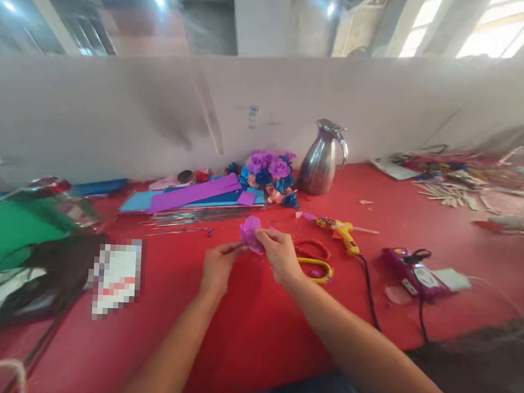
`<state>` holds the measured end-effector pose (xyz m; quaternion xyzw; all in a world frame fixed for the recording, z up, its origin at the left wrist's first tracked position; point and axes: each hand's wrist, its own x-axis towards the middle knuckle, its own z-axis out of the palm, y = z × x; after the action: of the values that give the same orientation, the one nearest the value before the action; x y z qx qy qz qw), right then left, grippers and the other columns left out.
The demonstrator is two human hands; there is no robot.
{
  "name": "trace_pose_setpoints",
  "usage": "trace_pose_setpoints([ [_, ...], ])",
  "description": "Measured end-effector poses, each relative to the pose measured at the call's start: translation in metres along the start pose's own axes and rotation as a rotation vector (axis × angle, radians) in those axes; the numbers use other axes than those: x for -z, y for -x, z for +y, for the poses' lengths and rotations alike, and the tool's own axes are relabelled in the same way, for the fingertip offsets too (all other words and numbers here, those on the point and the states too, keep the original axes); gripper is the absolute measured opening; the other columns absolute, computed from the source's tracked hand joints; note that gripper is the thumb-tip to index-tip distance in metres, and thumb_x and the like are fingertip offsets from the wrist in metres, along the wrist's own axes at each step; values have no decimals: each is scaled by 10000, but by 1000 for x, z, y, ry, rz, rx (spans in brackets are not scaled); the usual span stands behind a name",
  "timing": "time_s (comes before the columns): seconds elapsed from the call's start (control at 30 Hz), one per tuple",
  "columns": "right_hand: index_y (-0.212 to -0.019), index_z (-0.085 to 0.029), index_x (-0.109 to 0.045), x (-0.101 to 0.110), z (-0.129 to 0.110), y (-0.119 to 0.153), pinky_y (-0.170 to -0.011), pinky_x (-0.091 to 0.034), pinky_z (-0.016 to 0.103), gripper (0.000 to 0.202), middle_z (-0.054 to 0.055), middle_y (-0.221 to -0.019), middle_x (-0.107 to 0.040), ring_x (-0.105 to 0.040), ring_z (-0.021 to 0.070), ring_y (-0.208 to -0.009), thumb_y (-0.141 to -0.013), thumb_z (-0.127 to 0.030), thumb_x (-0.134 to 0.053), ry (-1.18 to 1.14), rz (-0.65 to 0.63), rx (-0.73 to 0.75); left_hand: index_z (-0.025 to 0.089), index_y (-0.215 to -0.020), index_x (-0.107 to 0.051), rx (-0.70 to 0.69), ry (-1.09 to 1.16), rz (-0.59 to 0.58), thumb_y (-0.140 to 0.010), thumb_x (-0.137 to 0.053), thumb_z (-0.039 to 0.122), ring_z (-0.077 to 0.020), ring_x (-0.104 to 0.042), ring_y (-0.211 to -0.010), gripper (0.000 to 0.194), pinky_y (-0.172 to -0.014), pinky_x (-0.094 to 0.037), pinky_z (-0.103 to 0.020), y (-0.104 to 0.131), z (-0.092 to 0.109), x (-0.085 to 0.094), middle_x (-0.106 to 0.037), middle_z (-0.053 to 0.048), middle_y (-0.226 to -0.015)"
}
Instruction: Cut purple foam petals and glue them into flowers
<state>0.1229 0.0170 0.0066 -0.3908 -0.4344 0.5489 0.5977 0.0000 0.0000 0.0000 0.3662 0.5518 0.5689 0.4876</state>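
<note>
Between my hands, above the red table, is a purple paper flower (250,231). My left hand (219,267) is closed just below and left of it, its fingertips pinching the flower's base; a stem there is too small to make out. With thumb and fingers together, my right hand (281,252) grips the petals from the right side. A pair of scissors with red and yellow handles (317,274) lies right beside my right hand, its blades hidden. Farther right rests a yellow glue gun (342,232) with a glue stick in its back.
Finished paper flowers (269,171) are heaped by a steel jug (322,158) at the wall. Purple paper strips (195,195) lie on blue sheets, with thin wires (187,217) in front. A purple power strip (415,275) sits right; a dark bag (45,274) lies left.
</note>
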Motion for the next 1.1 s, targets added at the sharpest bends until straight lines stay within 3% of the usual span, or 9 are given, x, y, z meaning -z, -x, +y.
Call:
trace_pose_setpoints([
  [0.37, -637, -133, -731, -2, -7, 5, -526, -291, 246, 328, -3, -510, -543, -408, 110, -540, -674, -443, -632, 19, 24, -43, 178, -666, -755, -12, 9, 26, -421, -842, 302, -184, -635, -688, 287, -802, -463, -329, -2, 1, 0, -728, -41, -645],
  [1.1, -596, -152, -698, -5, -13, 8, -552, -311, 240, 265, -4, -553, -578, -443, 106, -557, -672, -391, -614, 42, -42, -85, 172, -692, -758, -29, -57, -13, -481, -811, 383, -189, -631, -675, 302, -808, -444, -335, -1, 1, 1, -729, -47, -657],
])
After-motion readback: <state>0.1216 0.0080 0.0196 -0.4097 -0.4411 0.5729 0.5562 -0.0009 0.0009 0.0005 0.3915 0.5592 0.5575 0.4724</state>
